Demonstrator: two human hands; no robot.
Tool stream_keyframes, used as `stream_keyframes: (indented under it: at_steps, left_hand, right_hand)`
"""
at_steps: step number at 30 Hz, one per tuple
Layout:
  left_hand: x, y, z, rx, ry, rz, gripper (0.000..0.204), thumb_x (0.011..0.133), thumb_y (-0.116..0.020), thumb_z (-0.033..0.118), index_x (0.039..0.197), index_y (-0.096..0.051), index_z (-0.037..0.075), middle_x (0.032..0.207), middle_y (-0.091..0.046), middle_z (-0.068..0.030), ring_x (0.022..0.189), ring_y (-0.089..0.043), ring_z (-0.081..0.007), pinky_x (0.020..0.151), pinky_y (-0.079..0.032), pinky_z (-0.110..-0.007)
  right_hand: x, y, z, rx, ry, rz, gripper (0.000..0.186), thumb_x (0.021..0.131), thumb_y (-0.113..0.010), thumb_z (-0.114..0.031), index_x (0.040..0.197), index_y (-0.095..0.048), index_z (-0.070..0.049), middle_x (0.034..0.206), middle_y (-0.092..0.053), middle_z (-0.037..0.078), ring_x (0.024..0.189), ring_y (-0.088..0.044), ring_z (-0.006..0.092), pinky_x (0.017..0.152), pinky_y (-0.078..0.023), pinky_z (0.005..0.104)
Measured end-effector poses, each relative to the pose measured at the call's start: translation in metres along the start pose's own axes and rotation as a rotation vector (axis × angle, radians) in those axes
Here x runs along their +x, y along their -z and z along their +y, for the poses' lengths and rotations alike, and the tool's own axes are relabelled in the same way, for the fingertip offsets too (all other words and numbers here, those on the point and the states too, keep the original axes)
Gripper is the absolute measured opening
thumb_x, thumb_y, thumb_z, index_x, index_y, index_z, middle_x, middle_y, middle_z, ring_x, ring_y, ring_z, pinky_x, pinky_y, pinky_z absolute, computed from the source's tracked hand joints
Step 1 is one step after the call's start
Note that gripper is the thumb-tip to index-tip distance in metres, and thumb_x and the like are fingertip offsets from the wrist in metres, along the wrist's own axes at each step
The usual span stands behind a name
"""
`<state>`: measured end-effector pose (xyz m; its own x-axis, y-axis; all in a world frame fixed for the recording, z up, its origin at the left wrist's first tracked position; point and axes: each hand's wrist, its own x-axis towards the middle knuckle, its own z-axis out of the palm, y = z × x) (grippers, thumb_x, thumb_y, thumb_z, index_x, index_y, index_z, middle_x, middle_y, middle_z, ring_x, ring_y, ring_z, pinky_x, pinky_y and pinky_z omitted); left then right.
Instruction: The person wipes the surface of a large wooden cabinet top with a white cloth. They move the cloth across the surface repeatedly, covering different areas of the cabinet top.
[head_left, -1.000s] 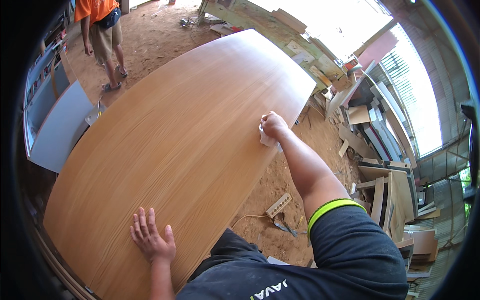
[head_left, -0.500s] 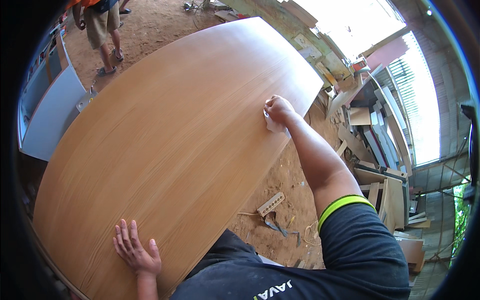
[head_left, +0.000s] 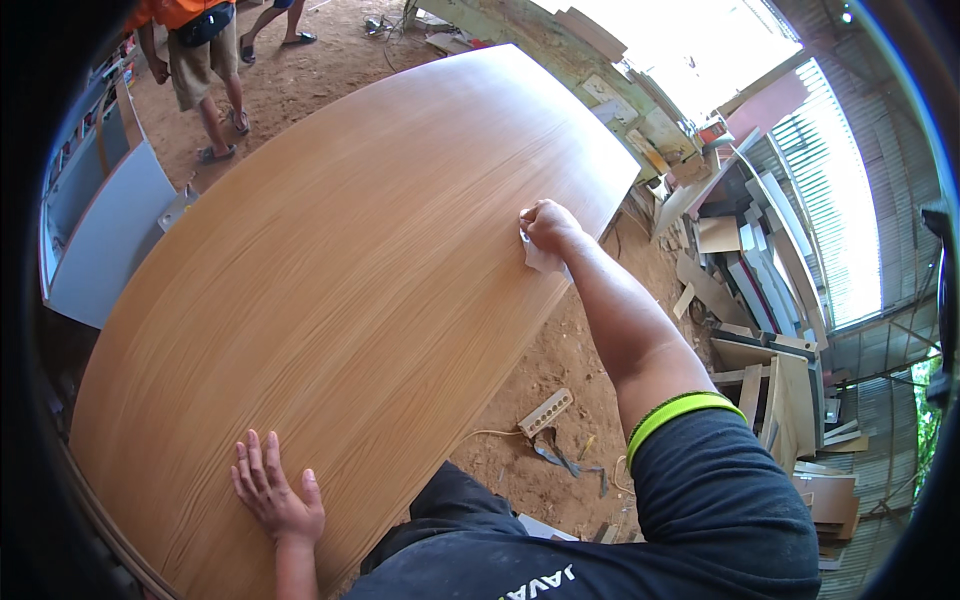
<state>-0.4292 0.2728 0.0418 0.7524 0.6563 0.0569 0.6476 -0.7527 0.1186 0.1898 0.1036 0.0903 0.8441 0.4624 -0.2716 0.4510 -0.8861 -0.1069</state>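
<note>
A large wood-grain panel (head_left: 330, 270) stretches out in front of me, its surface light brown. My left hand (head_left: 279, 497) rests flat on its near left part, fingers spread, holding nothing. Toward the panel's right edge, my right hand (head_left: 550, 226) is closed around a white cloth (head_left: 541, 257) and presses it to the surface. The cloth is crumpled, and one part hangs loose below the fist. It could be thin paper; its exact material is hard to make out.
A power strip (head_left: 545, 411) with a cord lies on the dirt floor right of the panel. Board offcuts (head_left: 765, 270) are piled at the right. A white cabinet (head_left: 108, 235) stands at the left. Beyond it, a person in an orange shirt (head_left: 195, 50) stands near another person's legs (head_left: 272, 28).
My right hand has shifted slightly left and toward me with the cloth. My left hand stays flat in place. More of the second person's legs shows at the top.
</note>
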Motion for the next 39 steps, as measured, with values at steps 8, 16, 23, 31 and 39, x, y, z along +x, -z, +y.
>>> stream_keyframes:
  at_steps: [8, 16, 23, 31, 39]
  left_hand:
    - [0.000, 0.001, 0.002, 0.020, 0.014, -0.006, 0.073, 0.101, -0.056, 0.046, 0.165, -0.040, 0.014, 0.174, -0.033, -0.0146, 0.162, -0.026, -0.0395, 0.130, -0.019, -0.061]
    - [0.000, 0.003, 0.004, -0.034, 0.045, -0.011, 0.076, 0.097, -0.062, 0.043, 0.165, -0.038, 0.017, 0.174, -0.032, -0.0141, 0.162, -0.026, -0.0377, 0.130, -0.018, -0.061]
    - [0.005, -0.006, 0.004, -0.113, 0.058, 0.004, 0.078, 0.097, -0.063, 0.046, 0.165, -0.038, 0.019, 0.175, -0.030, -0.0123, 0.163, -0.023, -0.0358, 0.131, -0.017, -0.061]
    - [0.011, -0.001, 0.005, -0.223, 0.091, -0.086, 0.076, 0.101, -0.058, 0.050, 0.168, -0.036, 0.021, 0.177, -0.026, -0.0084, 0.165, -0.019, -0.0304, 0.133, -0.012, -0.057]
    - [0.014, 0.004, 0.003, -0.274, 0.089, -0.120, 0.076, 0.102, -0.057, 0.052, 0.168, -0.036, 0.021, 0.178, -0.026, -0.0073, 0.165, -0.017, -0.0287, 0.134, -0.009, -0.056]
  right_hand:
    - [0.035, 0.003, 0.008, -0.060, -0.103, -0.022, 0.028, 0.100, -0.069, -0.035, 0.106, -0.082, -0.011, 0.107, -0.079, 0.015, 0.102, -0.076, 0.0339, 0.090, -0.060, 0.0439]
    - [0.026, -0.034, 0.029, -0.229, 0.019, -0.038, 0.039, 0.105, -0.053, -0.040, 0.091, -0.074, -0.011, 0.088, -0.074, 0.014, 0.080, -0.073, 0.0299, 0.078, -0.058, 0.0413]
    - [-0.073, -0.067, 0.000, -0.166, 0.132, -0.037, 0.028, 0.099, -0.063, -0.034, 0.093, -0.079, -0.012, 0.086, -0.074, 0.017, 0.077, -0.071, 0.0321, 0.076, -0.057, 0.0439]
    - [-0.218, -0.073, -0.085, -0.075, -0.006, -0.015, 0.041, 0.103, -0.059, -0.038, 0.128, -0.075, -0.010, 0.144, -0.065, 0.016, 0.128, -0.066, 0.0370, 0.110, -0.053, 0.0449]
    - [-0.278, -0.103, -0.121, 0.100, -0.070, 0.208, 0.054, 0.102, -0.063, -0.053, 0.137, -0.070, -0.013, 0.139, -0.061, 0.018, 0.135, -0.056, 0.0366, 0.114, -0.047, 0.0441]
